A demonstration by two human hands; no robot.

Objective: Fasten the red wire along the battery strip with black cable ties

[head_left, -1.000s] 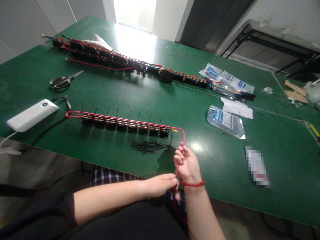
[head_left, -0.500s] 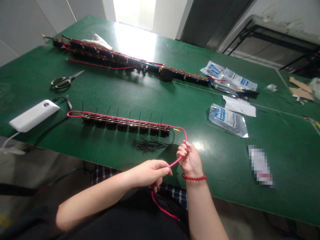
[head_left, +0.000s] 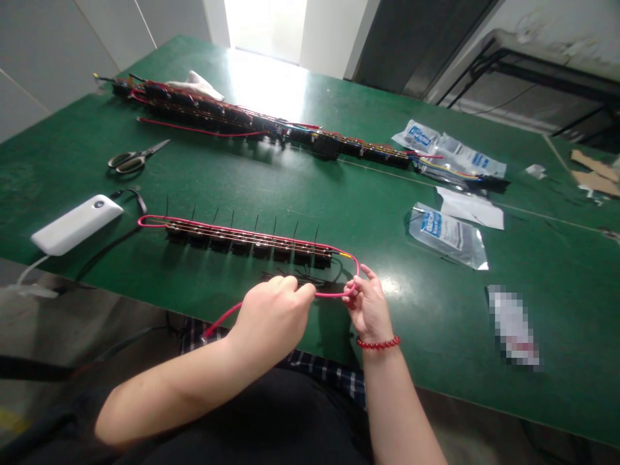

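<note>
A red wire (head_left: 334,295) runs along a row of black modules (head_left: 254,248) and bends back toward me at the row's right end. My left hand (head_left: 277,310) is closed around the wire, whose loose end sticks out to the left over the table edge. At the bend, my right hand (head_left: 367,300) pinches the wire between thumb and fingers; a red bead bracelet is on that wrist. Thin black cable ties (head_left: 316,236) stand up from the modules. Loose black ties (head_left: 285,276) lie partly hidden behind my left hand.
A white power bank (head_left: 77,224) with cables lies left, with scissors (head_left: 130,161) beyond it. A longer wired black assembly (head_left: 203,113) stretches across the back of the green table (head_left: 436,336). Plastic bags (head_left: 450,236) and a blurred packet (head_left: 513,326) lie right.
My left hand has moved up and swung the wire's free end from hanging near my lap to pointing left. The wire now curves back in a tighter loop at my right hand.
</note>
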